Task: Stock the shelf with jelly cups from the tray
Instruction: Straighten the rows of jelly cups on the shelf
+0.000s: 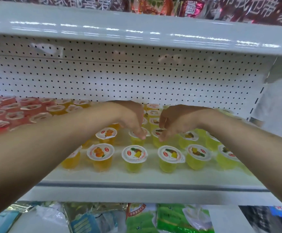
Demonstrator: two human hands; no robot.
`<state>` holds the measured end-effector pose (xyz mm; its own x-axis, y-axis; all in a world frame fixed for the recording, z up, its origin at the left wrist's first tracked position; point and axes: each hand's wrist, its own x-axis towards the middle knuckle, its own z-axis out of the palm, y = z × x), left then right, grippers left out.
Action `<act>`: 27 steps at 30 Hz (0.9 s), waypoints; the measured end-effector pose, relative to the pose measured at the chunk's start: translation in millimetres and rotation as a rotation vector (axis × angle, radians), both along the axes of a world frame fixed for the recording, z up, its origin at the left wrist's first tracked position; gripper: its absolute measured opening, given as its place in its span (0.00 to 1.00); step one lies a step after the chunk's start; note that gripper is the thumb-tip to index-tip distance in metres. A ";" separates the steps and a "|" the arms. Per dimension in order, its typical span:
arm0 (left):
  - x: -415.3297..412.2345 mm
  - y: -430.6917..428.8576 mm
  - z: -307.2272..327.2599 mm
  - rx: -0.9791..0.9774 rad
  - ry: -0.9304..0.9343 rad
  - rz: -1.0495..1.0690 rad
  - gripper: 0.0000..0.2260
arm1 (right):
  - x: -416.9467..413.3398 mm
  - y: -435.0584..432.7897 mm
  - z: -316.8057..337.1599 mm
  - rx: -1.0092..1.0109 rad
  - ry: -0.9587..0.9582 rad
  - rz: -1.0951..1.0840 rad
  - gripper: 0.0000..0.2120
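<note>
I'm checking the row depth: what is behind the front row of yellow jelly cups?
More yellow jelly cups stand in rows toward the pegboard back wall. The left hand and right hand cover several of them, each touching a second-row cup.

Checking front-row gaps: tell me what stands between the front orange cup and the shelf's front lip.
Nothing: the head view shows bare white shelf between the front orange cup and the front lip.

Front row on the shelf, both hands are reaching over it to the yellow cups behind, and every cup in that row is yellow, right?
Not every cup. The head view shows orange cups at the row's left end beside the yellow cups. The rest holds: left hand and right hand reach over it.
</note>
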<state>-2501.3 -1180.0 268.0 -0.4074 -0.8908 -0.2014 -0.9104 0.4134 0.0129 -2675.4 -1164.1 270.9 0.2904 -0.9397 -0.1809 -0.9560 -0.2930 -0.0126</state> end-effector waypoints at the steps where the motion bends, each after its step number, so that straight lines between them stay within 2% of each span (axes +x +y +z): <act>1: -1.7 -2.1 -2.6 0.009 -0.003 -0.002 0.28 | 1.1 -0.2 -1.1 0.002 0.002 0.003 0.28; 16: -3.0 -8.8 0.0 0.007 -0.045 0.000 0.27 | -1.1 -3.8 1.6 0.023 0.007 0.046 0.25; 20: 15.6 -24.8 42.5 -0.129 0.202 0.132 0.26 | -12.5 -15.4 17.5 -0.111 -0.151 -0.006 0.20; 22: 24.8 -41.5 57.2 -0.193 0.295 0.165 0.26 | -15.1 -26.8 21.2 -0.179 -0.170 -0.037 0.18; 24: 28.4 -56.1 56.9 -0.152 0.329 0.188 0.26 | -14.2 -37.5 18.7 -0.183 -0.152 -0.050 0.18; 27: 21.7 -69.2 39.3 -0.013 0.272 0.177 0.24 | -8.9 -50.1 8.0 -0.133 -0.112 -0.049 0.18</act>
<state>-2479.6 -1249.1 307.3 -0.2834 -0.9543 -0.0946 -0.9320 0.2508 0.2615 -2684.4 -1214.2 278.9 0.2553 -0.9666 -0.0229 -0.9639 -0.2526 -0.0844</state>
